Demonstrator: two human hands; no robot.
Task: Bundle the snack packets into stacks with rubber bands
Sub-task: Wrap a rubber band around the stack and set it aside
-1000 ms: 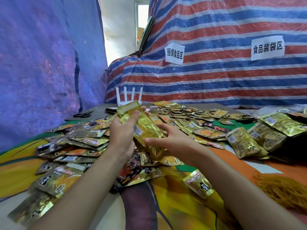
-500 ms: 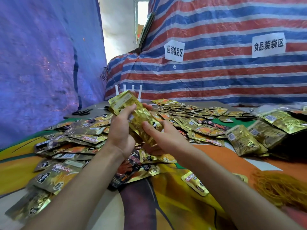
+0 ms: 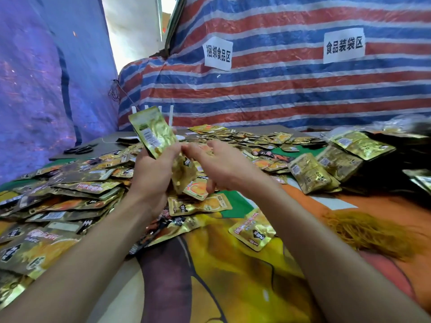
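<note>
While stacking is underway, left hand (image 3: 151, 173): grips packet stack (image 3: 152, 131).
Right hand (image 3: 226, 166): at stack's lower edge; grip unclear.
Next: likely rubber bands (image 3: 363, 231), once stack squared.

Left: loose packet heap (image 3: 70, 197) covers the cloth (image 3: 221, 276), blue sheet (image 3: 35, 89) behind it — no bare path.
Front centre: cloth bare, one lone packet (image 3: 253, 231) on it.
Right: bundled stacks (image 3: 310, 173) and rubber band pile (image 3: 363, 231), open strip between.
Back: striped tarp (image 3: 279, 94) closes it off.
</note>
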